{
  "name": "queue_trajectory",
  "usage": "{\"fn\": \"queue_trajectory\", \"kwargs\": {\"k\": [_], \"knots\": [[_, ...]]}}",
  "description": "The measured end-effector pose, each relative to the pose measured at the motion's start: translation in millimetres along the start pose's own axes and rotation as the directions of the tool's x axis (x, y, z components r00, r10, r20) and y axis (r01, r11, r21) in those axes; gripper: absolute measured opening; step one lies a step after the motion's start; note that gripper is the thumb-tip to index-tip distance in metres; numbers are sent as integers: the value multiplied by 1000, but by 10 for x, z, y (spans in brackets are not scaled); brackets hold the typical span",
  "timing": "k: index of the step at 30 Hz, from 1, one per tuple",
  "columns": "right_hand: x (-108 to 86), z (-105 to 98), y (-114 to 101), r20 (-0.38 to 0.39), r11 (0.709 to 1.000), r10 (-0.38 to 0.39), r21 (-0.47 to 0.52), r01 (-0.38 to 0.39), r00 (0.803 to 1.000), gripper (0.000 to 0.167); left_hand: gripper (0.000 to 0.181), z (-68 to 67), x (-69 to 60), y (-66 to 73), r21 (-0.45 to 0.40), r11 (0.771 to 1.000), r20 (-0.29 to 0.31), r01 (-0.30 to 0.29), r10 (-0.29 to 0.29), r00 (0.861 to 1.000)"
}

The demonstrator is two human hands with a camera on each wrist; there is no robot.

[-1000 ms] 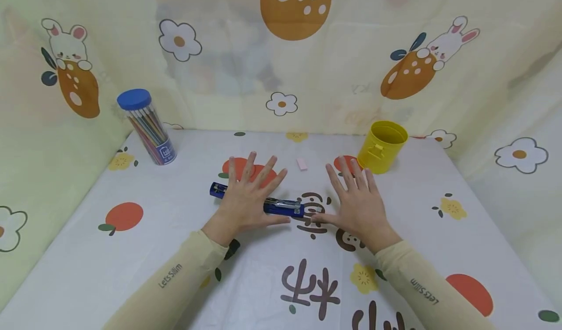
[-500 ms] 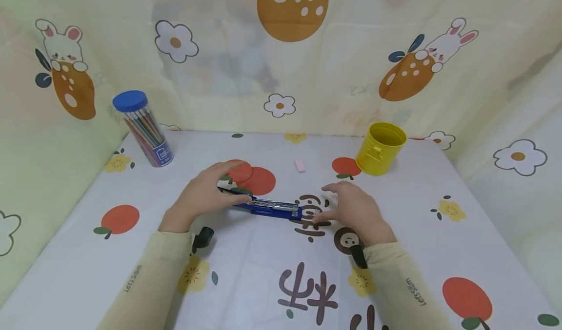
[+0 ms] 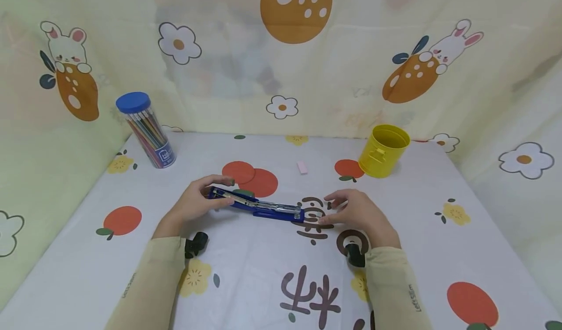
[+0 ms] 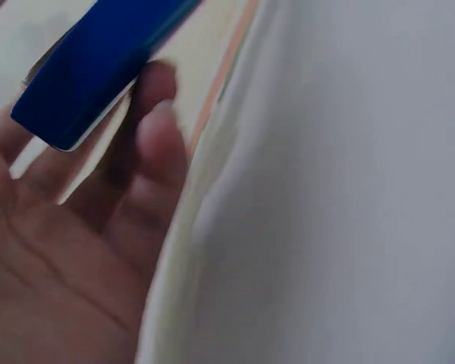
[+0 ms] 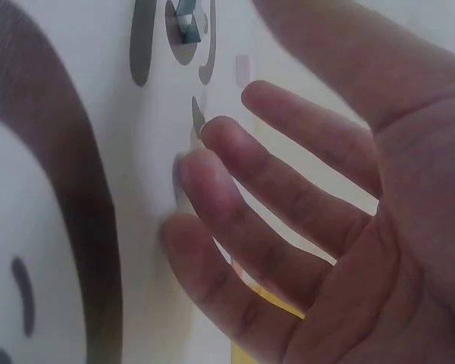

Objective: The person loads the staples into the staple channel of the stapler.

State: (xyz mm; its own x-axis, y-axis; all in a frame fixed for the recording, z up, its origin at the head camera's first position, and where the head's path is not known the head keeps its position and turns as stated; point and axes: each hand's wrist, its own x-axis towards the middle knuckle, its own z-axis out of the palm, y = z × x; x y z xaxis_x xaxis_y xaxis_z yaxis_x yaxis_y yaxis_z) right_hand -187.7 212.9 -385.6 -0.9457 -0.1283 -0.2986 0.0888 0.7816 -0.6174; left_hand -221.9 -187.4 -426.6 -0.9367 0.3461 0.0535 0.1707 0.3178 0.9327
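A blue stapler (image 3: 276, 210) with metal inner parts lies unfolded into a long strip on the table. My left hand (image 3: 193, 205) is around its left end, thumb at the near side and fingers arched beyond the far side. In the left wrist view, the blue end (image 4: 91, 76) crosses in front of loosely bent fingers; firm contact cannot be made out. Just past the stapler's right end, my right hand (image 3: 360, 215) has bent, spread fingers and holds nothing. In the right wrist view, its fingertips (image 5: 205, 178) hover close to the tablecloth.
A clear tub of pencils with a blue lid (image 3: 147, 130) stands at the back left. At the back right is a yellow cup (image 3: 382, 152) with a small handle. A pink eraser (image 3: 302, 167) lies between them. Printed curtains (image 3: 237, 76) enclose the table's back and sides.
Both hands were spread flat, the left one over the stapler. They have turned onto their sides with bent fingers; the left hand has moved left to the stapler's end.
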Motion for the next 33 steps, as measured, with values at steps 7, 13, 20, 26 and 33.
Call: {"fn": "queue_trajectory", "kwargs": {"k": [7, 13, 20, 26, 33], "knots": [[51, 50, -69, 11, 999, -38, 8, 38, 999, 57, 55, -39, -11, -100, -142, 989, 15, 51, -49, 999], [78, 101, -126, 6, 999, -33, -30, 33, 999, 33, 54, -39, -25, -118, -141, 987, 7, 79, -79, 997], [65, 127, -132, -6, 997, -16, -71, 16, 1000, 17, 54, -1, -15, -120, -109, 990, -3, 93, -93, 996], [65, 137, -110, -1, 996, -37, -87, 37, 999, 15, 52, 15, 9, -123, -107, 990, -4, 96, -97, 995], [70, 177, -214, -30, 994, -85, -72, 83, 996, 18, 53, 16, 4, -144, -121, 987, 1, 105, -105, 994]]}}
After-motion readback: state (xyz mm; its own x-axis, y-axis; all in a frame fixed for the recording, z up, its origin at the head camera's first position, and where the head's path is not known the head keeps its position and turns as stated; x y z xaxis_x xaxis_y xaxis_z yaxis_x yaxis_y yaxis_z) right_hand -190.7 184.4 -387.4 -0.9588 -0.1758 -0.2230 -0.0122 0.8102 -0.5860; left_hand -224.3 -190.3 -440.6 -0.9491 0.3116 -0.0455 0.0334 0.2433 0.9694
